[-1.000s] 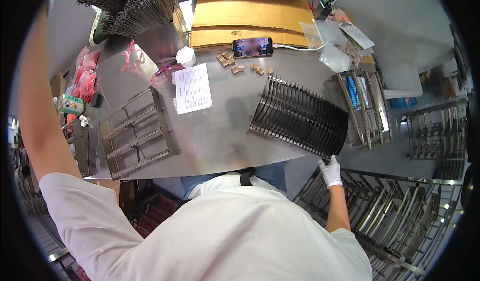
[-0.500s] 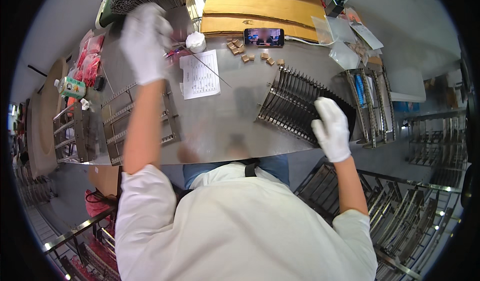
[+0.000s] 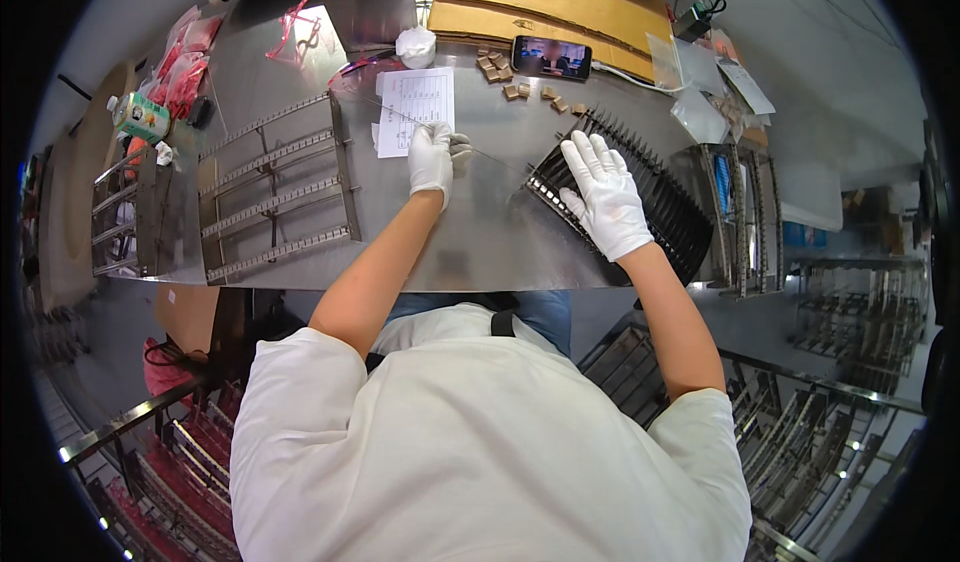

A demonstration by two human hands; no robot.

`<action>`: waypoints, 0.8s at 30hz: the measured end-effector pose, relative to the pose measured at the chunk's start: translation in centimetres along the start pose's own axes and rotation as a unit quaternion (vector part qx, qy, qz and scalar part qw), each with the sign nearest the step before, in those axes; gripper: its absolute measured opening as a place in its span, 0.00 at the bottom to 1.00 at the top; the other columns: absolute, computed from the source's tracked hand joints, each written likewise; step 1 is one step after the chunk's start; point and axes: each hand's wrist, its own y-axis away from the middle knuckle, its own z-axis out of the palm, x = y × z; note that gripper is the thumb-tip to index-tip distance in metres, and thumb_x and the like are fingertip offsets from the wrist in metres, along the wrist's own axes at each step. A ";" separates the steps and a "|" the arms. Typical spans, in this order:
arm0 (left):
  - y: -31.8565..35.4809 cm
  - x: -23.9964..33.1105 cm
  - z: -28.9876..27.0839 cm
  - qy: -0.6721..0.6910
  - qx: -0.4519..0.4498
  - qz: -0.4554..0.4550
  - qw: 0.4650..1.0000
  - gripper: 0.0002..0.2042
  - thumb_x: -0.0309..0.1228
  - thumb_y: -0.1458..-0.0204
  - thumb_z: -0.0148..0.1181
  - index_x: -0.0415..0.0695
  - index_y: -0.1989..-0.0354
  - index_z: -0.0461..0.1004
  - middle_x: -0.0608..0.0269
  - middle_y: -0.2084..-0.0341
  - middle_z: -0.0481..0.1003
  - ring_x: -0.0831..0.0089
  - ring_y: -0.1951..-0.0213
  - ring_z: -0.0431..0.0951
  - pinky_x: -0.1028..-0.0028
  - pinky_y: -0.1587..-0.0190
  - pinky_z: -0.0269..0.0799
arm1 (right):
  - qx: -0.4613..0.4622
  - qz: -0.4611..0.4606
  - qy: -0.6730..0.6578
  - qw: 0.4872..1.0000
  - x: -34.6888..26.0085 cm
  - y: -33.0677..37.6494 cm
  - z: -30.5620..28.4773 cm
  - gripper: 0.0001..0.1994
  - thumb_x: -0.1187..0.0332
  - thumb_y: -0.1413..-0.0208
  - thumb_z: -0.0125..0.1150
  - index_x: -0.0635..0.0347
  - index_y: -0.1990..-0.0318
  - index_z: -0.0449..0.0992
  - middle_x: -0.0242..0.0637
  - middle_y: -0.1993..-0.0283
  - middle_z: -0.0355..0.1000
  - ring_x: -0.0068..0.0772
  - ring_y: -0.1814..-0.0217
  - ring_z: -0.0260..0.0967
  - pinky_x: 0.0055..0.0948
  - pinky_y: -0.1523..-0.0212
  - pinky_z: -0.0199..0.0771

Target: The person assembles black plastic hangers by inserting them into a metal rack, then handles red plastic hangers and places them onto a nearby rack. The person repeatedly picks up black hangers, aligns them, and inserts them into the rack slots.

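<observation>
Both hands wear white gloves. My left hand (image 3: 434, 159) is closed on a thin metal rod (image 3: 490, 154) that runs right toward a black slotted rack (image 3: 660, 197). The hand lies over the lower edge of a printed paper sheet (image 3: 414, 107) on the steel table (image 3: 480, 252). My right hand (image 3: 603, 197) rests flat, fingers spread, on the left part of the black rack and holds nothing.
An empty metal rack frame (image 3: 275, 192) lies left of my left hand. Small brown blocks (image 3: 520, 87) and a phone (image 3: 551, 57) sit behind the paper. Cardboard (image 3: 550, 2) lies at the back, a can (image 3: 138, 117) far left, metal trays (image 3: 740, 212) right, racks below.
My left hand came down from the back left to the paper, now gripping the thin rod. My right hand moved left along the black rack and flattened on it.
</observation>
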 end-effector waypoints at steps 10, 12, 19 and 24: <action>-1.2 -0.8 1.9 -0.014 -0.090 -0.061 0.994 0.02 0.25 0.32 0.49 0.41 0.56 0.65 0.55 0.70 0.77 0.73 0.75 0.80 0.74 0.76 0.75 | -0.013 0.007 0.007 1.000 0.0 0.1 -0.1 0.36 0.61 0.39 0.63 0.57 0.25 0.58 0.47 0.22 0.56 0.53 0.20 0.51 0.48 0.23 0.51; -1.3 -3.3 2.2 0.034 -0.096 -0.038 0.994 0.03 0.24 0.35 0.56 0.39 0.58 0.70 0.58 0.71 0.79 0.75 0.74 0.80 0.76 0.74 0.75 | -0.017 0.000 0.011 1.000 -0.2 -0.4 -0.2 0.36 0.61 0.39 0.63 0.57 0.25 0.58 0.47 0.22 0.55 0.52 0.20 0.50 0.48 0.23 0.51; -2.5 -2.5 1.9 -0.049 -0.167 -0.117 0.978 0.07 0.27 0.39 0.64 0.42 0.54 0.78 0.63 0.64 0.81 0.80 0.67 0.79 0.77 0.67 0.76 | -0.009 0.008 0.018 1.000 -0.1 0.5 -0.2 0.36 0.58 0.39 0.63 0.56 0.25 0.59 0.46 0.22 0.56 0.51 0.20 0.52 0.47 0.23 0.51; -3.0 -2.7 1.8 0.028 -0.155 -0.188 0.970 0.11 0.31 0.34 0.58 0.42 0.47 0.75 0.60 0.56 0.82 0.78 0.63 0.80 0.79 0.63 0.78 | 0.033 0.030 -0.170 0.984 0.6 -0.3 -0.5 0.37 0.58 0.38 0.63 0.60 0.25 0.57 0.52 0.23 0.56 0.51 0.19 0.51 0.44 0.21 0.48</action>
